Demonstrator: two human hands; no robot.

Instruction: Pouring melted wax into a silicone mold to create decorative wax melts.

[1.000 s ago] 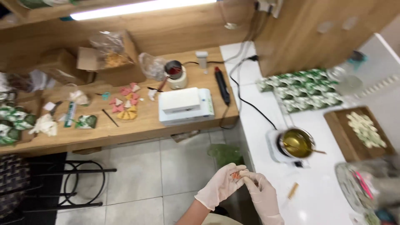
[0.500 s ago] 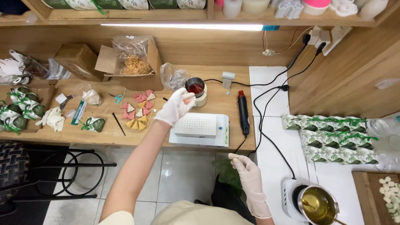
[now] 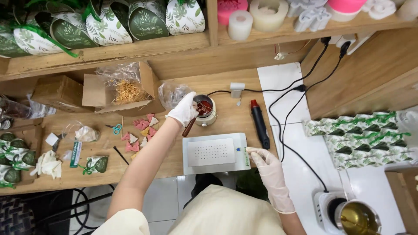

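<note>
Left hand [image 3: 185,109], gloved, grip pinched on a brown stick [image 3: 190,126] at the rim of the small melting pot [image 3: 203,109] of dark red wax, far centre of the wooden surface [image 3: 226,119]. Right hand [image 3: 268,163], fingers loosely curled, touches the white flat machine [image 3: 215,152] near edge. Left of the pot, pink and cream wax triangles [image 3: 140,133] already lie finished; red wax remains unpoured.

White-gloved hands [image 3: 184,109]; pot [image 3: 203,108] holds seemingly dark red liquid.
</note>
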